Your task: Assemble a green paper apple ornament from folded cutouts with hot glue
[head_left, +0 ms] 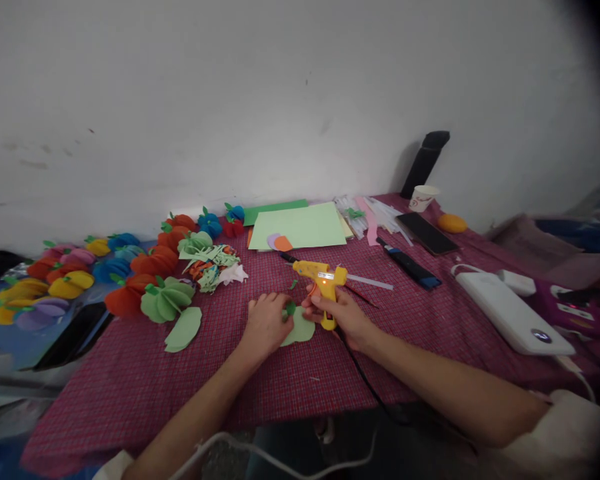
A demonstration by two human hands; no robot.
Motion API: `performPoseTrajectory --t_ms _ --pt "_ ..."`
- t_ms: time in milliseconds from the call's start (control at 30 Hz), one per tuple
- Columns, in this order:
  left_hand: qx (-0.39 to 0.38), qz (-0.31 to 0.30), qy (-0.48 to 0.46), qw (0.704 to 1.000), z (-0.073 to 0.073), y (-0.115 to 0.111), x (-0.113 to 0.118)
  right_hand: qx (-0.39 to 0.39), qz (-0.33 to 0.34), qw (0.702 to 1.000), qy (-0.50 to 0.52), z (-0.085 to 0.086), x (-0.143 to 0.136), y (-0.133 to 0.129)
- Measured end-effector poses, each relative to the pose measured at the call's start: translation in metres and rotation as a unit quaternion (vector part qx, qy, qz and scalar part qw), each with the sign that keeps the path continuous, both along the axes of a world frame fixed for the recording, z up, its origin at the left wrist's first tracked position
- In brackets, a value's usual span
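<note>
1. Your right hand [347, 317]: fingers wrapped around the handle of a yellow plastic glue gun [327, 283], indicator lit.
2. Your left hand [265, 325]: fingers bent over a small dark green paper piece [291, 309]; grip cannot be told.
3. Pale green rounded paper piece [301, 328]: flat, between your hands, apparently unfinished.
4. Multicoloured fanned paper pumpkins [167, 299]: left, seemingly complete.
5. Loose pale green paper cutout [184, 330]: near left, apparently not yet assembled.
6. Pale green paper sheets [300, 227]: far side, uncut.

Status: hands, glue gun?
Right hand: grip on glue gun, light on.
Left hand: at pale green cutout.
Scrap pile off left, touching neither hand.
</note>
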State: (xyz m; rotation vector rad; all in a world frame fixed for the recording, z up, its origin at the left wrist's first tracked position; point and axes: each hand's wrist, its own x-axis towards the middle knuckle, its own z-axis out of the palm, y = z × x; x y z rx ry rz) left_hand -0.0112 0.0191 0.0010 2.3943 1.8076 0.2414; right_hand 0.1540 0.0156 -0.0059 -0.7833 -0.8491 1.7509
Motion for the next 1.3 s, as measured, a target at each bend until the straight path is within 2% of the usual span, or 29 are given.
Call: performPoseTrajectory --t_ms 300,800,900,1000,1167,1300 --pt "-0.009 0.02 0.0 1.0 -0.003 0.005 0.004 -0.012 -0.003 1.0 0.002 0.002 -0.001 0.0" --pt "0.031 -0.023 -0.082 0.996 -0.004 0.005 0.003 -0.001 0.002 1.0 -0.008 -0.001 -0.002 0.002" --pt "0.062 0.007 -0.114 0.991 0.0 0.008 -0.004 0.015 0.004 1.0 -0.015 0.001 0.002 0.003" --pt "0.09 0.045 -0.126 0.987 0.01 0.004 -0.022 0.03 0.012 0.998 -0.048 0.006 0.014 0.005" --pt "0.05 -0.077 -0.069 0.993 0.024 -0.021 -0.046 0.008 0.047 0.983 -0.175 0.012 0.043 0.009" --pt "0.033 -0.148 -0.035 0.988 0.014 -0.037 -0.047 0.022 0.14 0.966 -0.217 0.016 0.056 0.008"
